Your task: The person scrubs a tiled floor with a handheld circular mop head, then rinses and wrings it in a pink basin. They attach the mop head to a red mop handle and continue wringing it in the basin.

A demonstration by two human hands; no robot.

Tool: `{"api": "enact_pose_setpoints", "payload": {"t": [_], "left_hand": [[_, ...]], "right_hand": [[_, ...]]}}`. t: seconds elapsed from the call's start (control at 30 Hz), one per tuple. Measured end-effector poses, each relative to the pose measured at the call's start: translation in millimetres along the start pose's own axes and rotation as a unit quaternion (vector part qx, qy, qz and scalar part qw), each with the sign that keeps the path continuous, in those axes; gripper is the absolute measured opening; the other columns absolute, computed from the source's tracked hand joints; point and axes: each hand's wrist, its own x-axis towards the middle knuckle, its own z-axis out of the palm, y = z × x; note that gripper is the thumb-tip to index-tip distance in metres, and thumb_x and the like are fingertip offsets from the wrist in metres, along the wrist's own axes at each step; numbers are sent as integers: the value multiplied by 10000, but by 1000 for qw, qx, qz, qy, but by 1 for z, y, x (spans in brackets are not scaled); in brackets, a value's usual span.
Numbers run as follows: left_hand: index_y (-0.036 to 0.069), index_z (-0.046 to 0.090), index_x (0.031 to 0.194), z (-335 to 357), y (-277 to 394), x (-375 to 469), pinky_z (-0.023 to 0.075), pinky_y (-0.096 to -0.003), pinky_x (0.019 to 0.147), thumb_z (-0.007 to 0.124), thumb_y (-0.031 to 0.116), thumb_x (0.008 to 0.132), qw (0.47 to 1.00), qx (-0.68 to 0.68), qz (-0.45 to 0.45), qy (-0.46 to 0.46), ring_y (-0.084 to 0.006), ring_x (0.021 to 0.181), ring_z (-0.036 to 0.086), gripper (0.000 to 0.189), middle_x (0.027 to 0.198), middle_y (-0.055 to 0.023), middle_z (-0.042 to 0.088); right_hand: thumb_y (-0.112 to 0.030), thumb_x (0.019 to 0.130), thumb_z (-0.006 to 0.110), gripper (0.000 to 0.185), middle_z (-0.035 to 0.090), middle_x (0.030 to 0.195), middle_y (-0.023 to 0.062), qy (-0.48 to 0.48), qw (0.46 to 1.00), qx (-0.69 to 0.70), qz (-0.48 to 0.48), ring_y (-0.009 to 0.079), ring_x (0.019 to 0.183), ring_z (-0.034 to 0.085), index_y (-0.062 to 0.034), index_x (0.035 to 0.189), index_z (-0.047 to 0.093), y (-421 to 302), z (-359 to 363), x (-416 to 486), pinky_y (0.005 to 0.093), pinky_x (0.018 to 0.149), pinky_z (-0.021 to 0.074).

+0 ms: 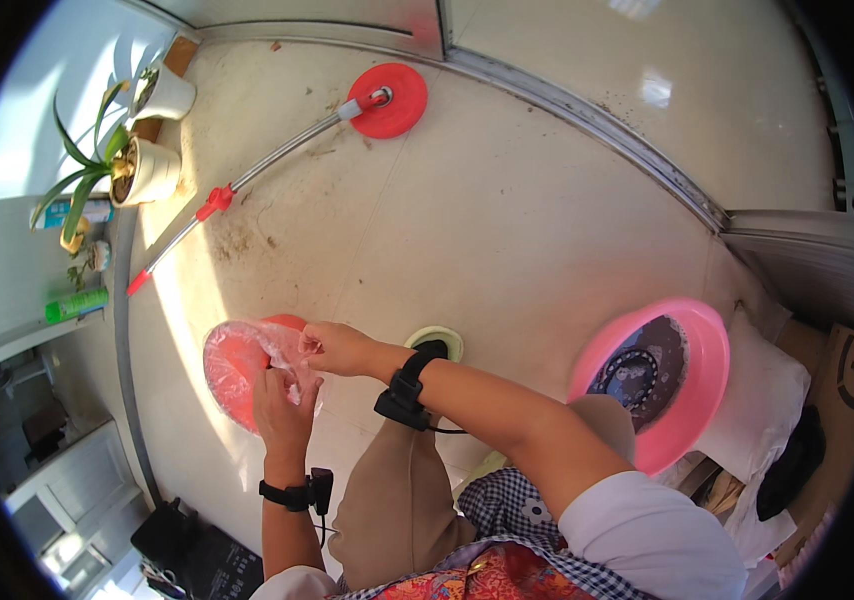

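Observation:
Down in front of me on the left, a clear plastic bag [236, 341] hangs over a round red object [288, 322], possibly a bin or bucket; the film hides most of its shape. My left hand [282, 401] pinches the crumpled film at the near right side. Close above it, the fingers of my right hand [341, 349] are closed on another part of the plastic. A black strap with a small device circles each wrist.
A flat mop with a round red head [401, 112] lies across the floor. At right stands a pink basin [704, 360] of murky, foamy water with a dark blue item inside. Potted plants [153, 172] and a green can [76, 305] line the left. A metal door track [584, 131] crosses the floor.

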Motion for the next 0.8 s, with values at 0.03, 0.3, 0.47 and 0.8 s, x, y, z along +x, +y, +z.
{"api": "enact_pose_setpoints", "payload": {"t": [0.03,0.3,0.47,0.8], "left_hand": [[49,514,842,2,11,21,460,-387,639,806,94,752,999,-32,12,-18,-296,752,553,309,812,-94,535],[19,469,756,29,178,155,440,-349,576,648,-91,728,898,-255,274,-232,-250,635,514,212,729,-107,493],[14,453,742,23,298,145,446,-312,599,622,-139,692,788,-320,380,-363,-209,651,498,234,745,-83,486],[33,578,1009,-57,434,29,494,-392,984,651,-72,753,658,-277,509,-481,-348,1243,555,286,1370,-182,541]], "right_hand": [[-168,834,708,197,612,780,77,1,1000,7,19,213,730,601,-21,874,583,-7,-19,-3,334,672,496],[-28,771,703,330,425,610,-14,324,944,52,-19,101,589,393,-79,673,392,-64,-168,-112,292,508,359],[-5,807,689,373,362,622,-54,501,855,130,-19,52,601,321,-100,677,352,-98,-180,-229,263,484,291],[-15,756,621,410,564,1252,206,799,600,-24,-12,348,1131,582,-35,1166,604,-194,-93,-415,386,939,502]]}}
